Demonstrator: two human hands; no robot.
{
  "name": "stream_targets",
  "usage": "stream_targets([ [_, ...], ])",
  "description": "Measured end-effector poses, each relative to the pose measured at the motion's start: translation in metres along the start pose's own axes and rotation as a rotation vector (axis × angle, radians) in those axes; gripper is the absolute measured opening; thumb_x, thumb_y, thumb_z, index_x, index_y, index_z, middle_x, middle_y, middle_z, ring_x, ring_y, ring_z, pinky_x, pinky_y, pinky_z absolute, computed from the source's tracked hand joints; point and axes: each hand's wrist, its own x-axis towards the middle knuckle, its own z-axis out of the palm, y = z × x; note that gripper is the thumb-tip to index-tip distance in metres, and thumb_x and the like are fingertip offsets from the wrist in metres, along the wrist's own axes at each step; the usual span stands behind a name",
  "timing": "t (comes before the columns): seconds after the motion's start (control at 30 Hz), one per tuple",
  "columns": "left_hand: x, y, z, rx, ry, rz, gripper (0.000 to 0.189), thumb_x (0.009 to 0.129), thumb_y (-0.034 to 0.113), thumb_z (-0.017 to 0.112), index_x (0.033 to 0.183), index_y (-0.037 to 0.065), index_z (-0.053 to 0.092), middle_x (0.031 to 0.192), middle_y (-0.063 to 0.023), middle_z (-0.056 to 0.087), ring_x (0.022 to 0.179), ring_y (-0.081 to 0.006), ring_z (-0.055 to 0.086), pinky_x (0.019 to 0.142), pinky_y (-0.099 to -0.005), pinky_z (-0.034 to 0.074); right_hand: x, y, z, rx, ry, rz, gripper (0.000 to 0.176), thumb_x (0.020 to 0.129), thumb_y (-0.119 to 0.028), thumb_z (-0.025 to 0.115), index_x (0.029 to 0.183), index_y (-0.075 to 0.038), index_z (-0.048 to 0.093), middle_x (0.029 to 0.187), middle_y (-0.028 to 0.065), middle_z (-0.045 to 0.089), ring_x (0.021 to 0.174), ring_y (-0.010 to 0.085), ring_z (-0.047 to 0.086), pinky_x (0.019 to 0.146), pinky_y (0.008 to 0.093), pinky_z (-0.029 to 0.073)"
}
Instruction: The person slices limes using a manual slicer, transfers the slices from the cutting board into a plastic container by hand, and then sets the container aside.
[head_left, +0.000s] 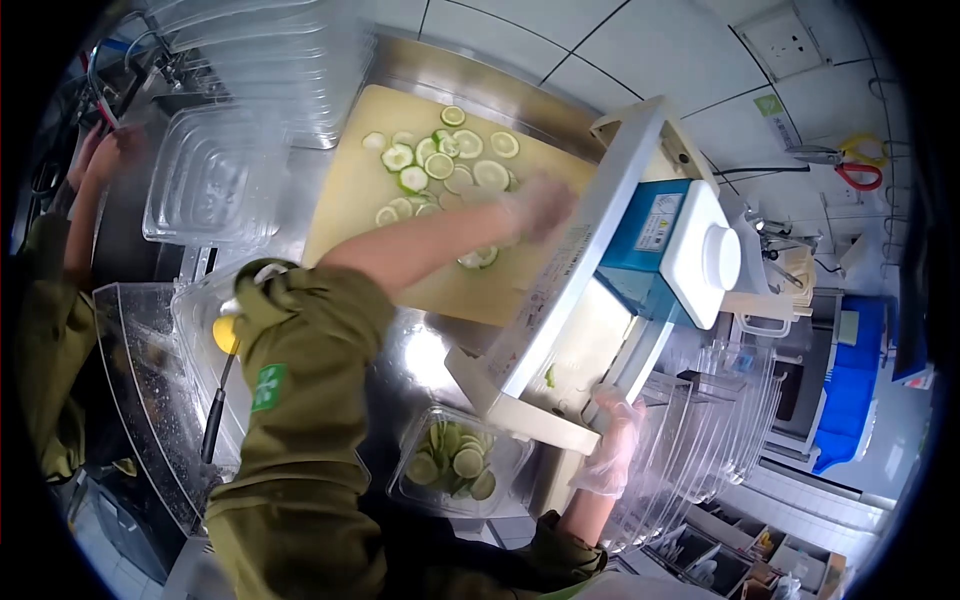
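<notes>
My left hand (540,205), in a clear glove and blurred by motion, is over the yellow cutting board (335,215), close to the slicer's long edge; its fingers are smeared. Round green-rimmed slices (491,175) lie scattered on the board. The cream and grey slicer (590,230) stands tilted across the board's side, with a blue and white block (650,235) mounted on it. Gloved too, my right hand (612,440) grips the slicer's near corner. Below the slicer, a clear square container (410,487) holds several green slices.
Stacked clear containers (205,180) are at the upper left. A clear tub (190,310) holds a yellow item and a black-handled tool (213,425). Another person's hands (115,150) are at the sink, far left. Clear bins (690,430) stand at right; red-handled scissors (860,176) hang on the wall.
</notes>
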Motion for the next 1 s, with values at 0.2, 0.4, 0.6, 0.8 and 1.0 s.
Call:
stream_targets([
  [0.2,-0.016,-0.016,0.034,-0.417,0.120,0.018,0.034,0.071,0.023,0.064,0.101,0.007,0.066,0.099,-0.0136,0.063,0.096,-0.0306,0.061,0.081,-0.0363,0.048,0.025,0.013,0.006,-0.157,-0.025,-0.004,0.031,0.066,-0.009,0.064,0.095,0.000,0.057,0.093,0.0086,0.055,0.092,0.0213,0.051,0.087,0.0331,0.038],
  [0.4,-0.057,-0.038,0.038,-0.319,0.280,0.131,0.020,0.069,0.024,0.065,0.080,0.007,0.067,0.089,-0.0128,0.062,0.087,-0.0306,0.060,0.077,-0.0401,0.048,0.047,0.016,0.022,-0.130,-0.099,0.028,0.025,0.066,-0.006,0.059,0.090,-0.001,0.056,0.089,0.0073,0.057,0.089,0.0183,0.052,0.087,0.0306,0.037],
  [0.6,-0.077,-0.045,0.041,-0.298,0.276,0.197,0.018,0.072,0.027,0.063,0.070,0.009,0.065,0.086,-0.0099,0.062,0.083,-0.0287,0.060,0.074,-0.0415,0.048,0.057,0.025,0.023,-0.144,-0.086,-0.014,0.026,0.066,-0.008,0.058,0.091,0.001,0.055,0.094,0.0086,0.058,0.092,0.0186,0.052,0.087,0.0306,0.037],
  [0.8,-0.075,-0.044,0.040,-0.364,0.200,0.125,0.018,0.073,0.027,0.061,0.078,0.010,0.067,0.091,-0.0085,0.061,0.087,-0.0276,0.059,0.076,-0.0408,0.048,0.061,0.032,0.020,-0.154,-0.094,0.039,0.045,0.066,-0.012,0.061,0.107,0.005,0.050,0.099,0.0106,0.055,0.094,0.0196,0.050,0.089,0.0317,0.037],
  [1.0,-0.040,-0.050,0.042,-0.202,0.539,0.051,0.022,0.070,0.026,0.064,0.080,0.006,0.066,0.086,-0.0103,0.060,0.088,-0.0275,0.058,0.076,-0.0391,0.048,0.061,0.014,0.026,-0.310,-0.149,0.021,0.053,0.067,-0.009,0.060,0.115,0.007,0.046,0.100,0.0110,0.055,0.095,0.0193,0.049,0.088,0.0311,0.038],
])
